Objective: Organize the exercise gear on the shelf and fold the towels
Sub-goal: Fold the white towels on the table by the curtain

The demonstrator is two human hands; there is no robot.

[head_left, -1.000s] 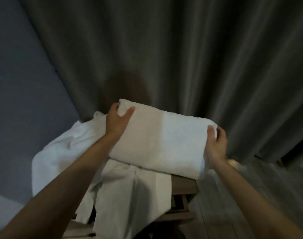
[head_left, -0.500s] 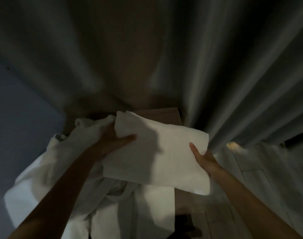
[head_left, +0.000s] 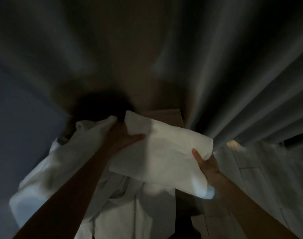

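Curtain (head_left: pixel 164 49): dark grey, smooth, hanging in long soft folds across the whole back. The folds come down close behind the towel's far edge and right corner.
Wall (head_left: pixel 18 135): flat blue-grey at the left, meeting the curtain along a slanted line.
Floor (head_left: pixel 250 169): pale planks with thin seams at the right, below the curtain hem. This is the open side, beyond the right arm.
Cloth (head_left: pixel 61 169): a loose, crumpled white heap that spills off to the left and front, under the left forearm.
Towel (head_left: pixel 164 152): white, soft, folded into a thick rectangle and tilted. It is held between both hands over the cloth, and its near right corner sags. Whether it touches the cloth I cannot tell.
Wood top (head_left: pixel 171 114): a brown flat board with straight edges. Only a strip shows behind the towel's far edge.
Left hand (head_left: pixel 123 137): grips the towel's left edge, thumb lying on top, fingers hidden underneath.
Right hand (head_left: pixel 206 164): holds the towel's right edge, thumb on top, fingers out of sight below.
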